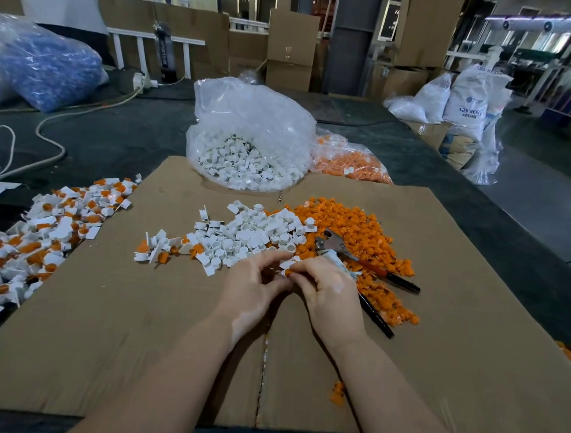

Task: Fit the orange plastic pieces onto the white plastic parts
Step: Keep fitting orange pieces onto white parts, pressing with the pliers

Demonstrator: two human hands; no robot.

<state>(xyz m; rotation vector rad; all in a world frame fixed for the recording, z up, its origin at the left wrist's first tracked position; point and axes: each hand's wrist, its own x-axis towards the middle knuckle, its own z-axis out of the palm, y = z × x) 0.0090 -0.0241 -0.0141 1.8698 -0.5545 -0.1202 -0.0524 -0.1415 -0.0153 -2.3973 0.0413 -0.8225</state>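
Both hands meet just in front of the loose piles. Right hand [330,285] pinches a small orange piece [287,272] at its fingertips, with a white part [286,264] touching it just above. Left hand [257,281] has fingers curled in toward the same spot (what it holds is hidden behind its own fingers, so can't tell if it grips anything).

Key relation: the orange piece sits directly between the two hands, the white part against its far side. The pair is too small to read a long axis or tell whether it's seated. My read: mid-fit, press still needed, and the right hand is doing the holding.

Outward from there:
- white pile [243,237] just beyond the left hand, orange pile [352,233] beyond and right of the right hand; both within easy reach
- pliers [358,256] lying on the orange pile, handles running under the right hand's side
- finished pile [45,233] well left, on the cardboard [138,341] edge
- bag [249,131] of white parts at the far end of the cardboard; the worktop under it all
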